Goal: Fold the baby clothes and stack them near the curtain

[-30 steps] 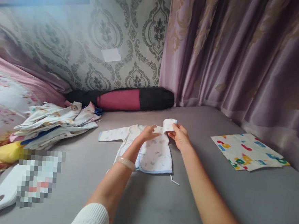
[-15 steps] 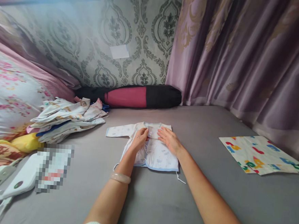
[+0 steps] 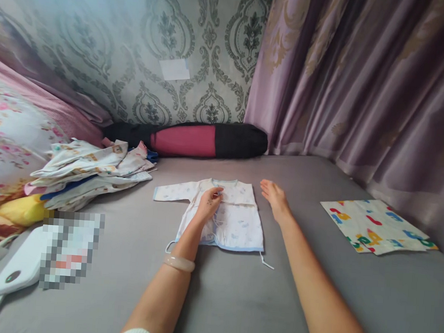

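A small white baby shirt [image 3: 237, 228] with pale blue prints and blue trim lies flat on the bed, its hem towards me. The sleeve on the left is stretched out sideways, while the one on the right lies folded across the chest. White ties hang out past the hem at both sides. My left hand [image 3: 208, 203] rests over the middle of the shirt front, fingers loosely bent and apart, gripping no cloth that I can see. Just right of the shirt, my right hand [image 3: 275, 198] is held off it, fingers stretched out and holding nothing.
A grey sheet [image 3: 235, 299] covers the bed. Piled clothes [image 3: 92, 172] lie at the left beside a floral pillow [image 3: 6, 146], a white device [image 3: 25, 259] and a blurred item. Folded number-print cloth [image 3: 377, 225] lies right. A black and red roll [image 3: 186, 139] lines the wall.
My right hand has moved right, off the shirt's chest to beside its shoulder. My left hand stays over the shirt's middle. The view has shifted slightly.
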The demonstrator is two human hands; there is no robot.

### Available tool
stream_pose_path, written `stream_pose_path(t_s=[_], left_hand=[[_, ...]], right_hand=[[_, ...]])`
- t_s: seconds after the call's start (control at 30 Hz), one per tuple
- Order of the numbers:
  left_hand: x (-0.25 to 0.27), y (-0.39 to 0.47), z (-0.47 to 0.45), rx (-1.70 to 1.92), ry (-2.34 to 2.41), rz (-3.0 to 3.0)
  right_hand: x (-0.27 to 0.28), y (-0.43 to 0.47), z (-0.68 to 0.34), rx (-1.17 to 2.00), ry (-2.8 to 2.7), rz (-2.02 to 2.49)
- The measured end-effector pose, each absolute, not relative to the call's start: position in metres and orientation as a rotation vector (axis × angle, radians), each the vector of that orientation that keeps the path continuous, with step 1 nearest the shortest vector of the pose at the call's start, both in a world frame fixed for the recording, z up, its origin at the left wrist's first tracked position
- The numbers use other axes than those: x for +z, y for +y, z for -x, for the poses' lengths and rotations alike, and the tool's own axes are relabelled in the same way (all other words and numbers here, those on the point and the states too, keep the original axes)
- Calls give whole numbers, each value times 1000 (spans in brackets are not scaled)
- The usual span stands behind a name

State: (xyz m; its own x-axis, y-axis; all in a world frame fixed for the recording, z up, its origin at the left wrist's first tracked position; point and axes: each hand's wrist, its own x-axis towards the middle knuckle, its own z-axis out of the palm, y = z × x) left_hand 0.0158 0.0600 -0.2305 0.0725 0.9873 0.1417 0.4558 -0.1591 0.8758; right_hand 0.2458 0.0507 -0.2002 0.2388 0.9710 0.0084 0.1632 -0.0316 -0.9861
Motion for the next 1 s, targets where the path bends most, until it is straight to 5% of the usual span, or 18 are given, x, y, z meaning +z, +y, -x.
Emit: stream_pose_path(t_s=[0.33, 1.0], left_hand=[[-243, 70, -16, 1048, 1511, -1875], [-232, 52, -20, 656, 1819, -2164]], right_hand=[[-212, 41, -173, 463, -2352, 1679], [-229, 48, -149, 341, -2452, 1739]])
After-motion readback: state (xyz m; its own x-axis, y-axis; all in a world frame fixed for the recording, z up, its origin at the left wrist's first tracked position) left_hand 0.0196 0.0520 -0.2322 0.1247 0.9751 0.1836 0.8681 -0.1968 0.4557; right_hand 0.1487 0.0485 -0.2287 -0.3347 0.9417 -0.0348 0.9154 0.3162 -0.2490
